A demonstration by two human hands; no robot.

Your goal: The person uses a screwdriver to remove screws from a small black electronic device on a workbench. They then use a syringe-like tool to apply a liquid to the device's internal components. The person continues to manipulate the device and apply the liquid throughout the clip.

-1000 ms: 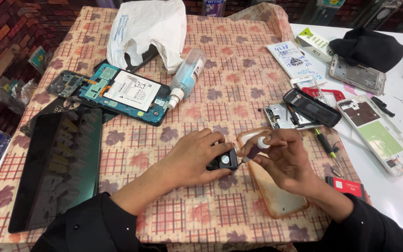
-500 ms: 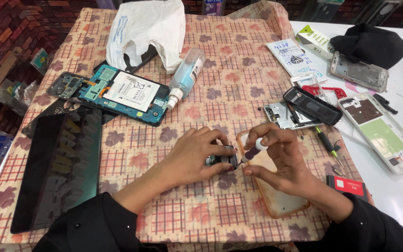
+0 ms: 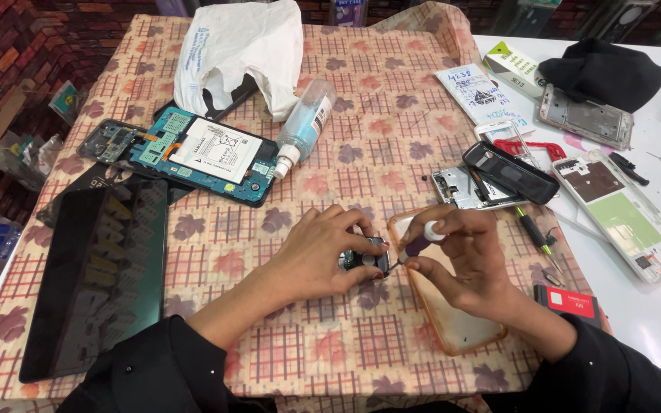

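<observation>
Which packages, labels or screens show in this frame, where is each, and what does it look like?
Tablet screen panel: left, flat, dark rectangle.
Battery label: white rectangle on opened tablet.
Bottle: lying centre, clear, pale label.
Plastic bag: top, white, crumpled.
Small box: top right, white and green.
Red card: right of right hand.

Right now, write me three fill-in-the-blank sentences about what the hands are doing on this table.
1. The left hand steadies a small dark part on the patterned ____.
2. The right hand holds a small ____ with its tip at that part.
3. Under the right hand lies a clear phone case with an ____ rim.

Missing words: tablecloth; screwdriver; orange
</observation>
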